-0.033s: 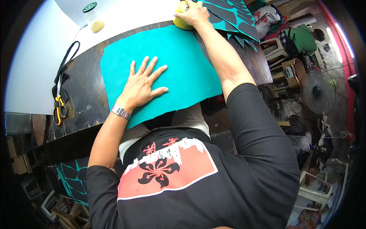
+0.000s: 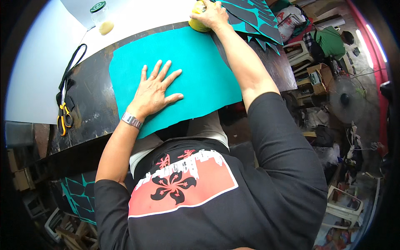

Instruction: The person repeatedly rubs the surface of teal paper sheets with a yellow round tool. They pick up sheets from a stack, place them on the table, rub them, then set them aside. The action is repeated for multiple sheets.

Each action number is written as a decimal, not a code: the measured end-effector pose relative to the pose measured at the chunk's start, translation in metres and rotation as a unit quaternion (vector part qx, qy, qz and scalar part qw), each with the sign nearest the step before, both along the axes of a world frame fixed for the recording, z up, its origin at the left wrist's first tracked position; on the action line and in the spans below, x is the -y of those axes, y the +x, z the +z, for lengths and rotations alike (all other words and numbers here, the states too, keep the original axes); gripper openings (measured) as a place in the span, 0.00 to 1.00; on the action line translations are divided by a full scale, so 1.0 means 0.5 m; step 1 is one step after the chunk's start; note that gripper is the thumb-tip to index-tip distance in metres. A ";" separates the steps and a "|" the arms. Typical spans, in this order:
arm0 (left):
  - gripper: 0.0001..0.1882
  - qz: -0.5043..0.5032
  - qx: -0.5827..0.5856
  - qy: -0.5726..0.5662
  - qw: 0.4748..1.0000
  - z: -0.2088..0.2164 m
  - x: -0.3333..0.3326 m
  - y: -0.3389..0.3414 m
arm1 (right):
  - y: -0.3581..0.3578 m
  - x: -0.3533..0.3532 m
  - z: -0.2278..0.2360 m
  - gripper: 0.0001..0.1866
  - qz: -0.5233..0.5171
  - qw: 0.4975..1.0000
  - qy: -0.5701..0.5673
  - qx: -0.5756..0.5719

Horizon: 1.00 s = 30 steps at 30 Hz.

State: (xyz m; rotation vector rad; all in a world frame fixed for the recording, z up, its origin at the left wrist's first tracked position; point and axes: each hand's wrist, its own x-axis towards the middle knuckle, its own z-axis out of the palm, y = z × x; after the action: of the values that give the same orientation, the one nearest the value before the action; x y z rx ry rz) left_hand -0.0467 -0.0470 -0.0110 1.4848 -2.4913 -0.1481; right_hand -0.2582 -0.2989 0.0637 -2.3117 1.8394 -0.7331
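A large teal sheet (image 2: 204, 71), felt-like with uneven edges, lies on the dark worktable (image 2: 93, 98) and hangs a little over its near edge. Flat on the sheet's left half rests my left hand (image 2: 154, 92), its fingers spread and nothing in it. Beyond the sheet's far right corner, my right hand (image 2: 215, 16) grips the top of a yellow can (image 2: 198, 26). What is inside the can is mostly hidden by the fingers.
Yellow-and-black scissors (image 2: 64, 118) and a black strap (image 2: 77, 54) lie left on the table. A green-lidded glass jar (image 2: 99, 17) stands far left. Teal sheets with dark patches (image 2: 254, 25) lie far right. A fan (image 2: 345, 99) and white chair (image 2: 298, 52) are off to the right.
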 end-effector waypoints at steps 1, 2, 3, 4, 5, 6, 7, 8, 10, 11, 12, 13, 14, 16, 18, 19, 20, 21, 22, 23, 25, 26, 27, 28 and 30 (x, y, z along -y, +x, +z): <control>0.42 0.007 -0.008 -0.003 1.000 -0.002 -0.001 -0.001 | -0.010 -0.026 0.004 0.34 0.004 0.999 -0.027 -0.022; 0.43 0.009 -0.026 -0.016 0.999 -0.006 -0.002 -0.002 | -0.019 -0.074 -0.005 0.39 0.009 0.998 -0.052 -0.044; 0.40 0.017 -0.020 -0.031 0.999 -0.010 -0.003 -0.004 | -0.031 -0.129 -0.011 0.45 -0.006 0.996 -0.045 -0.077; 0.38 0.028 -0.013 -0.025 0.999 -0.014 -0.003 -0.007 | -0.050 -0.196 -0.020 0.46 0.013 0.996 -0.047 -0.079; 0.36 0.036 -0.011 -0.033 0.999 -0.018 -0.001 -0.009 | -0.070 -0.279 -0.030 0.47 0.042 0.992 -0.087 -0.077; 0.35 0.051 0.006 -0.030 0.998 -0.021 0.001 -0.011 | -0.090 -0.362 -0.033 0.48 0.078 0.989 -0.102 -0.079; 0.33 0.060 0.000 -0.016 0.998 -0.025 0.004 -0.012 | -0.104 -0.442 -0.031 0.48 0.113 0.982 -0.127 -0.084; 0.33 0.061 -0.019 -0.036 0.997 -0.028 0.006 -0.012 | -0.113 -0.513 -0.023 0.49 0.137 0.980 -0.123 -0.075; 0.34 0.078 -0.030 -0.042 0.996 -0.034 0.014 -0.010 | -0.115 -0.595 -0.011 0.51 0.164 0.983 -0.052 -0.059; 0.34 0.075 -0.017 -0.039 0.996 -0.035 0.016 -0.007 | -0.112 -0.596 -0.006 0.51 0.165 0.984 -0.045 -0.052; 0.34 0.067 -0.016 -0.038 0.997 -0.036 0.016 -0.005 | -0.102 -0.589 0.001 0.51 0.176 0.982 -0.050 -0.044; 0.34 0.056 -0.023 -0.043 0.997 -0.037 0.016 -0.004 | -0.086 -0.556 0.002 0.49 0.168 0.981 -0.082 -0.047; 0.34 0.058 -0.014 -0.029 0.998 -0.036 0.015 -0.004 | -0.065 -0.508 -0.003 0.48 0.172 0.974 -0.140 -0.039; 0.34 0.057 -0.021 -0.037 0.997 -0.032 0.016 -0.006 | -0.028 -0.380 -0.015 0.46 0.119 0.984 -0.109 -0.074; 0.34 0.053 -0.021 -0.032 0.998 -0.022 0.017 -0.004 | 0.023 -0.235 -0.024 0.45 0.047 0.990 -0.073 -0.112; 0.34 0.047 -0.020 -0.016 0.999 -0.016 0.019 0.000 | 0.048 -0.178 -0.025 0.44 0.031 0.988 -0.098 -0.116; 0.34 0.028 -0.034 -0.011 0.999 -0.009 0.022 0.011 | 0.071 -0.131 -0.023 0.45 0.020 0.987 -0.106 -0.122; 0.33 0.004 -0.042 0.016 0.999 0.000 0.031 0.035 | 0.062 -0.101 -0.014 0.30 0.129 0.985 -0.079 0.083; 0.33 -0.021 -0.049 0.040 0.998 0.008 0.036 0.062 | 0.070 -0.079 -0.021 0.31 0.114 0.987 -0.083 0.079; 0.31 0.011 0.021 0.040 0.999 0.013 0.038 0.093 | 0.086 -0.055 -0.020 0.32 0.099 0.989 -0.086 0.074; 0.32 0.126 0.074 0.002 0.989 0.010 0.039 0.145 | 0.099 -0.060 -0.025 0.24 0.093 0.974 -0.199 0.062; 0.32 0.179 0.089 0.000 0.980 0.001 0.040 0.161 | 0.094 -0.086 -0.026 0.30 0.090 0.980 -0.176 0.016; 0.33 0.166 0.064 -0.026 0.984 -0.011 0.038 0.167 | 0.089 -0.121 -0.023 0.36 0.085 0.984 -0.151 -0.031; 0.33 0.175 0.062 -0.021 0.982 -0.022 0.037 0.172 | 0.087 -0.158 -0.015 0.42 0.063 0.989 -0.095 -0.090; 0.34 0.188 0.050 -0.024 0.981 -0.039 0.032 0.176 | 0.069 -0.306 -0.022 0.44 0.142 0.980 -0.102 -0.093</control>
State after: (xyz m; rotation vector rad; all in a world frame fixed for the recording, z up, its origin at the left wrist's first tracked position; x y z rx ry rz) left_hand 0.0413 -0.0631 -0.0305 1.9492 -2.2142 0.0552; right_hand -0.2237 -0.1461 0.0525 -2.7837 1.5086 -0.7146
